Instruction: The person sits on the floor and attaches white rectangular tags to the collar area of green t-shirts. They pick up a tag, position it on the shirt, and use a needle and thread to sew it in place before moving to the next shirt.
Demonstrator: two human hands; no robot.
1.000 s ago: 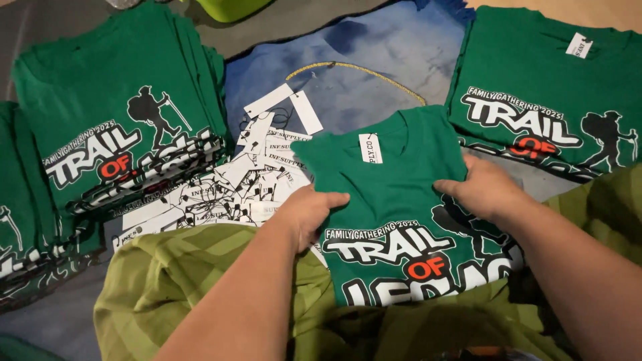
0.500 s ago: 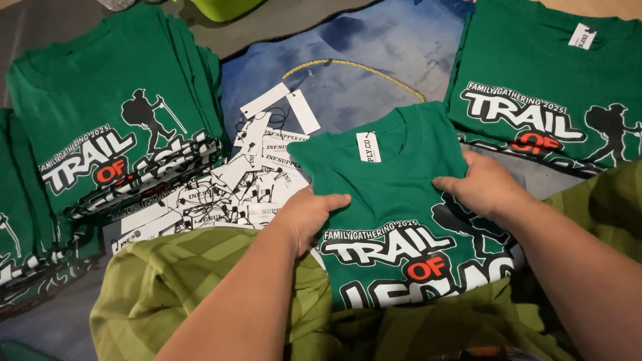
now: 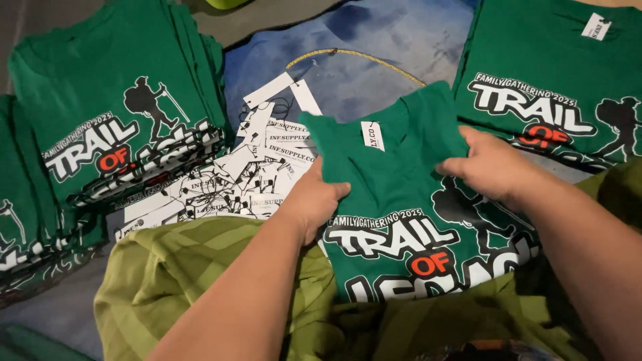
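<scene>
A folded green T-shirt (image 3: 394, 180) with a white, black and red print lies in front of me, collar pointing away, partly over my lap. My left hand (image 3: 313, 204) grips its left edge, fingers curled over the fabric. My right hand (image 3: 491, 167) clasps its right edge near the shoulder. A small white neck label (image 3: 372, 135) shows inside the collar.
A stack of matching green shirts (image 3: 114, 113) sits at the left, another stack (image 3: 555, 73) at the upper right. A heap of white hang tags with black strings (image 3: 247, 180) lies between them on a blue cloth (image 3: 381, 33). A thin gold cord (image 3: 348, 55) curves above. Olive patterned fabric (image 3: 180, 274) covers my legs.
Both hands have stayed on the shirt's edges with the shirt shifting only slightly; the view has drifted a little.
</scene>
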